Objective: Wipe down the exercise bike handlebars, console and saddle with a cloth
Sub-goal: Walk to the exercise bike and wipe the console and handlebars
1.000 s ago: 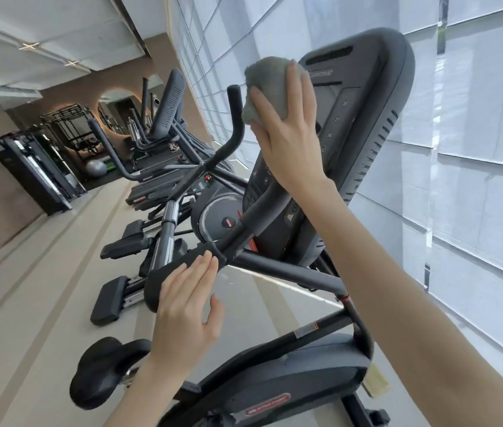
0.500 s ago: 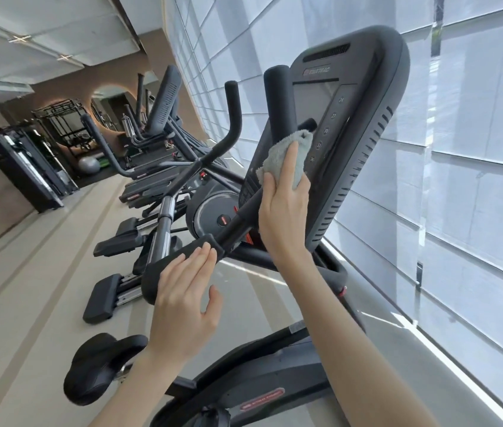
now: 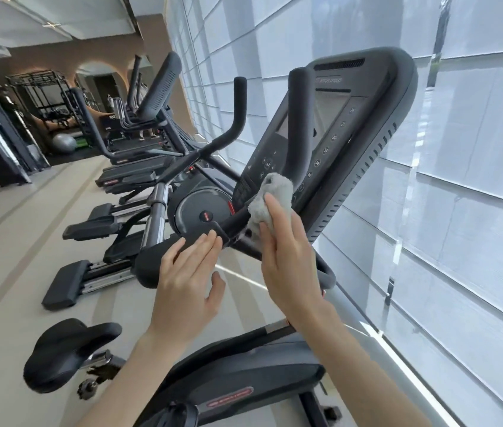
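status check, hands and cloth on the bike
Right hand presses grey fluffy cloth on black handlebar upright. Left hand open, flat by lower grip. Nothing blocking.

My right hand (image 3: pixel 287 257) is raised in front of me, back toward my eyes, forearm running up from the lower right. Its fingers (image 3: pixel 274 208) are curled around what they press on. My left hand (image 3: pixel 187 291) sits lower and just beside it, palm away, fingers straight and close together, thumb spread out, gripping nothing.
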Demonstrator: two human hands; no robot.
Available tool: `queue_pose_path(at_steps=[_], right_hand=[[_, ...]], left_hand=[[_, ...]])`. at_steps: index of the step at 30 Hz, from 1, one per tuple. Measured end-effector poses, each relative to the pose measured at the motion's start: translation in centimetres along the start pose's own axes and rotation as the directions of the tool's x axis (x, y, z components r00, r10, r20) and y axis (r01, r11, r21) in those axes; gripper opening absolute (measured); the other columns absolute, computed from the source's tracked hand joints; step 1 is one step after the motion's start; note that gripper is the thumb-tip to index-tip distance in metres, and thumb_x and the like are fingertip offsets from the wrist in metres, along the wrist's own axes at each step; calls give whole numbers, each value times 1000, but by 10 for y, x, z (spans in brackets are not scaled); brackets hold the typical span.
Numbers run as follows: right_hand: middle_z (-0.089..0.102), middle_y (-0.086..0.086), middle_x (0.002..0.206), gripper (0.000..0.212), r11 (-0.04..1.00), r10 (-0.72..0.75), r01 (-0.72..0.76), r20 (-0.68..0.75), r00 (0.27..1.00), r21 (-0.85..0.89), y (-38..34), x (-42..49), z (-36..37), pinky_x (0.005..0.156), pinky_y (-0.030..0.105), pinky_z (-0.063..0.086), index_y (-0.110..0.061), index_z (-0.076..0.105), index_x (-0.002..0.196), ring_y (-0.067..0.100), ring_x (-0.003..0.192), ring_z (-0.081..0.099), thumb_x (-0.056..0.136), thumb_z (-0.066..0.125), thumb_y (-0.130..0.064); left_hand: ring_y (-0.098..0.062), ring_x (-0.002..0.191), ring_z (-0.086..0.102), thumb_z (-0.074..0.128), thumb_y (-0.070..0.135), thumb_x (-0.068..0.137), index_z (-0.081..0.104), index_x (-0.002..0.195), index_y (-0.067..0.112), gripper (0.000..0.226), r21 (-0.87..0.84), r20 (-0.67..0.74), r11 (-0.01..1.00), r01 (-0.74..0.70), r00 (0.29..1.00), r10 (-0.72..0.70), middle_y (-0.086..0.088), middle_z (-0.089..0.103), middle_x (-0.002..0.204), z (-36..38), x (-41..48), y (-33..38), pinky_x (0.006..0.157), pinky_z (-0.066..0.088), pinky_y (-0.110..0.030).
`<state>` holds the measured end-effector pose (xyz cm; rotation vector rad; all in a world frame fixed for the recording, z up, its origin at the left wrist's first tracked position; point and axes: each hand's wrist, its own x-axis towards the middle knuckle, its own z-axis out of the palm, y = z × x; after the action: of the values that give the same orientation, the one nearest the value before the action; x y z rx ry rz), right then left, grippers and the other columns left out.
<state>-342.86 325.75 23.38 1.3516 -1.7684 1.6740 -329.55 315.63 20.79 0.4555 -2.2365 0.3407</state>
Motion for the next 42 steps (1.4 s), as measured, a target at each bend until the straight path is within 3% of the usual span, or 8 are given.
queue_pose_path(at_steps=[3,5,7,10,15,36,39,42], right_hand=[[52,17,124,35,975,-190,186,-24,981,-124,-5,44,-20,89,43,44,-6,48,132,30,108,50,98,44,-11],[47,19,134,35,904,-259,249,16,966,-348,-1,80,-22,103,65,27,-11,50,132,35,127,41,98,42,-17],[44,11,140,35,741,-266,333,201,943,-583,12,107,-21,109,65,2,-20,51,129,30,137,30,100,34,-29],[59,-3,121,43,574,-120,449,472,873,-685,34,111,-10,111,58,-10,-22,55,113,18,135,32,100,16,-36],[68,0,79,38,737,-266,399,309,913,-546,39,83,11,116,50,10,-15,63,90,20,93,62,100,30,-31],[68,2,101,31,855,-349,440,323,880,-274,-45,2,76,97,40,41,-6,67,101,21,106,58,99,39,-19],[64,-5,105,26,905,-316,347,154,936,-246,-55,24,67,100,30,37,-13,64,102,12,110,53,101,38,-18],[65,-6,104,22,893,-271,288,98,958,-346,-51,61,50,89,40,44,-12,62,96,21,98,55,100,41,-14]], left_hand=[[-19,120,55,50,13,85,61,124,2,42,-16,-22,1000,15,1000,-15,-9,59,129,3,-2,1,110,30,-43],[-18,120,56,49,13,85,61,123,3,41,-26,-29,999,24,999,-24,-8,59,129,3,-1,2,111,29,-43],[-18,119,56,49,11,84,61,123,2,42,-28,-28,999,27,999,-28,-8,60,129,2,-2,4,111,29,-42],[-18,119,57,48,9,84,62,122,2,42,-40,-27,999,21,999,-22,-9,60,129,0,-3,5,110,30,-43],[-18,121,55,48,11,85,62,121,2,40,-72,2,997,12,1000,-12,-9,59,130,-6,-1,4,107,33,-45],[-12,120,50,44,22,94,63,120,3,37,-458,-83,885,-84,995,51,-4,61,124,-4,-34,-134,111,30,-37],[-12,119,50,41,23,95,62,120,5,38,-519,-71,851,-85,996,56,-4,62,124,-2,-38,-152,112,29,-35],[-12,117,50,40,24,95,64,119,4,40,-564,-48,822,-80,997,64,-6,63,122,0,-43,-164,113,24,-29]])
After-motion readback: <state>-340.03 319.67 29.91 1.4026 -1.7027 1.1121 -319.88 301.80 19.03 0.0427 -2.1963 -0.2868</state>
